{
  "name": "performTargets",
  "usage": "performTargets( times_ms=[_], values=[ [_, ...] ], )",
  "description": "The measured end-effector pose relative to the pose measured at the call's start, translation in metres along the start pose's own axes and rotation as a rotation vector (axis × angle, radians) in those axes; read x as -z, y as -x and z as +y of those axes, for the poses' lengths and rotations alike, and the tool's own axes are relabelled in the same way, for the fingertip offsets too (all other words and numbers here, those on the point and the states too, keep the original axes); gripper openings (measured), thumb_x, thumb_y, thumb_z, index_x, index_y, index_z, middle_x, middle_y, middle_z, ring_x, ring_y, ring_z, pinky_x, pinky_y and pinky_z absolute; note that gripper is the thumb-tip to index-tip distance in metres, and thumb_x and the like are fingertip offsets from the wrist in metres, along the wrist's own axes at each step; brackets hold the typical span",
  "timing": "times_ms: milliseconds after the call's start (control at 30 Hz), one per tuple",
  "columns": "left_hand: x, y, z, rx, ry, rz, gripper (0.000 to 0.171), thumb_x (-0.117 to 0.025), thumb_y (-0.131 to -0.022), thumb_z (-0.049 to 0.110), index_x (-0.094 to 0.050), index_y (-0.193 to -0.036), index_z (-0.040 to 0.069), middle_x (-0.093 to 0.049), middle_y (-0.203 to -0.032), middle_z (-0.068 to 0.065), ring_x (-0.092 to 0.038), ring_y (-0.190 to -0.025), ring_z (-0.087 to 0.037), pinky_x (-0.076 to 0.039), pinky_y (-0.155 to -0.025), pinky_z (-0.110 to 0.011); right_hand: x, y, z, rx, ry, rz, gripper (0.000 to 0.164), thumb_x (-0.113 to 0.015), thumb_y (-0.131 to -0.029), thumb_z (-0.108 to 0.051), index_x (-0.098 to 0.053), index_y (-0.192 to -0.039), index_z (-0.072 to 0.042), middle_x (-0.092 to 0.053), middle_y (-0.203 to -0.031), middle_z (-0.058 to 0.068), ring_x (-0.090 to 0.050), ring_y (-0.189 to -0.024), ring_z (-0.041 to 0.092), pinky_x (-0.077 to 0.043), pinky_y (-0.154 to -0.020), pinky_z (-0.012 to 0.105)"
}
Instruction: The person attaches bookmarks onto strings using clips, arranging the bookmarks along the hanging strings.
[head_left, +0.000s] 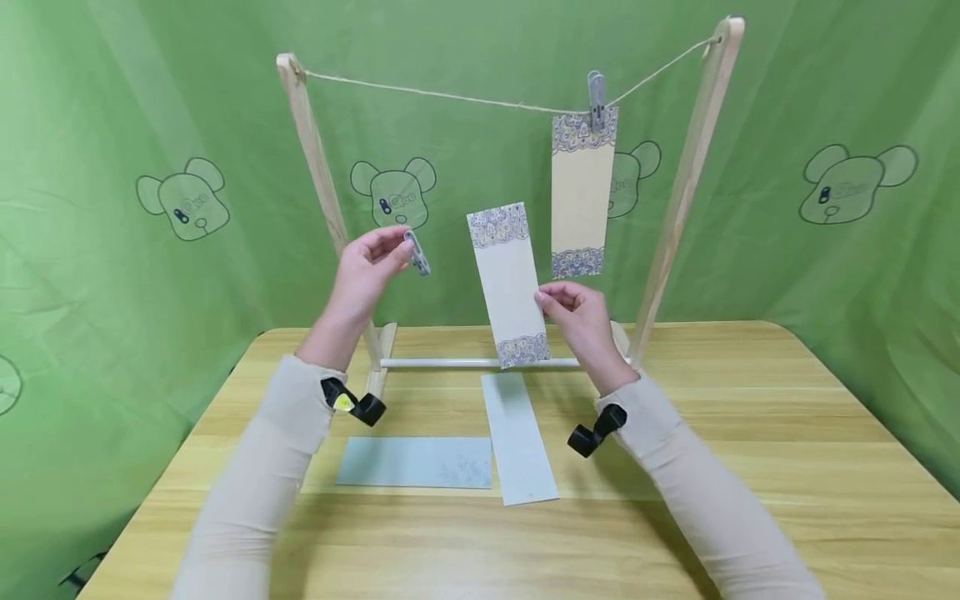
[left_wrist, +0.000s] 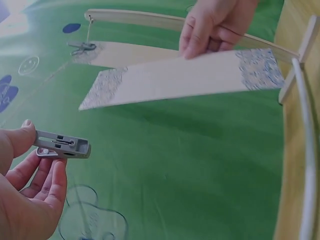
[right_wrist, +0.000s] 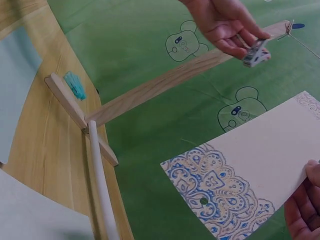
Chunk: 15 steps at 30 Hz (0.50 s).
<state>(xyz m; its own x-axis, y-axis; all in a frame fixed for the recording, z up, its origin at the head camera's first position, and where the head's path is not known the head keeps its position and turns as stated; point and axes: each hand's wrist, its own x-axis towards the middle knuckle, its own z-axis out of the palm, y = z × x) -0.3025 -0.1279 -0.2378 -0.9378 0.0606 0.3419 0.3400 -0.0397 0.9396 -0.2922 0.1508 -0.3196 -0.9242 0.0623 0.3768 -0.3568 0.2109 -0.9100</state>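
Observation:
Between thumb and fingers my left hand pinches a grey clothespin, whose spring shows in the left wrist view. My right hand pinches the right edge of a cream card with blue patterned bands at both ends. That card is slightly tilted and held in the air below the string. A hole shows near one end of it in the right wrist view. To its right, a similar card hangs from the string under another grey clothespin.
Wooden posts hold up the string, with a white rod joining them low down. On the table lie two pale blue cards, one crosswise, one lengthwise. A teal bundle sits by the frame's foot.

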Motion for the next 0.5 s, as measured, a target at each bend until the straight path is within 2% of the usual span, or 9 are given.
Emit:
performTargets(
  times_ms=[200, 400, 500],
  values=[
    [-0.016, -0.019, 0.027, -0.053, -0.048, -0.028, 0.033, -0.063, -0.089, 0.010, -0.058, -0.120, 0.000, -0.063, -0.106, -0.007, -0.060, -0.094, -0.013, -0.050, -0.090, -0.024, -0.004, -0.012, -0.008, 0.034, 0.031, 0.039, 0.024, -0.066, -0.088, -0.016, -0.065, -0.104, 0.002, -0.066, -0.084, 0.001, -0.059, -0.073, 0.007, -0.053, -0.069, 0.018],
    [-0.032, -0.036, 0.048, -0.111, -0.110, -0.071, 0.032, -0.062, -0.090, 0.008, -0.057, -0.120, -0.002, -0.062, -0.105, -0.008, -0.059, -0.093, -0.014, -0.050, -0.089, -0.026, -0.007, -0.020, -0.017, 0.075, 0.001, 0.063, 0.022, -0.065, -0.089, -0.012, -0.064, -0.104, 0.004, -0.065, -0.084, 0.000, -0.059, -0.073, 0.008, -0.052, -0.068, 0.016],
    [-0.037, -0.043, 0.056, -0.112, -0.112, -0.068, 0.030, -0.061, -0.091, 0.007, -0.058, -0.119, -0.002, -0.062, -0.102, -0.006, -0.058, -0.091, -0.013, -0.050, -0.091, -0.030, -0.008, -0.025, -0.020, 0.082, -0.009, 0.088, 0.021, -0.065, -0.089, -0.011, -0.064, -0.103, 0.004, -0.065, -0.082, -0.003, -0.058, -0.073, 0.007, -0.052, -0.068, 0.017]
  ],
)
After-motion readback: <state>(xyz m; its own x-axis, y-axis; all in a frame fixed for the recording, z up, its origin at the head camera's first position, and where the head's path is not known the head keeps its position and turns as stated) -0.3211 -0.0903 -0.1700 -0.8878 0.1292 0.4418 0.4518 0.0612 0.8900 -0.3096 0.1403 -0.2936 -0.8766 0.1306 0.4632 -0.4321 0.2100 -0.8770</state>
